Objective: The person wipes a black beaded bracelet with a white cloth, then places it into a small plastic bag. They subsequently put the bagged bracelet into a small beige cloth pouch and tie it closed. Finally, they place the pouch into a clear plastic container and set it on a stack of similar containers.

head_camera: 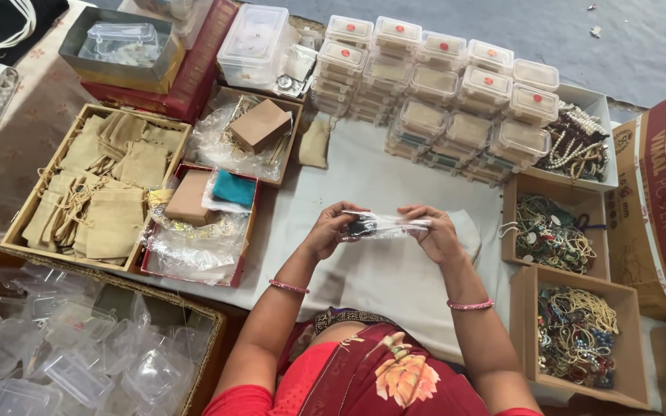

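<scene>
Head view — I reckon we're mid-bagging: left hand (333, 229) and right hand (435, 231) both pinch the clear pouch (387, 225) between them — sealing needs steady fingers.

**Bare arms, pink bangles, red floral cloth**

The left hand (331, 229) and right hand (435, 233) are bare, with no rings visible. Each wrist carries a thin pink beaded bangle (289, 287). The forearms are unsleeved. The garment (364, 377) is red, with a peach-coloured flower print and a dark patterned border
</scene>
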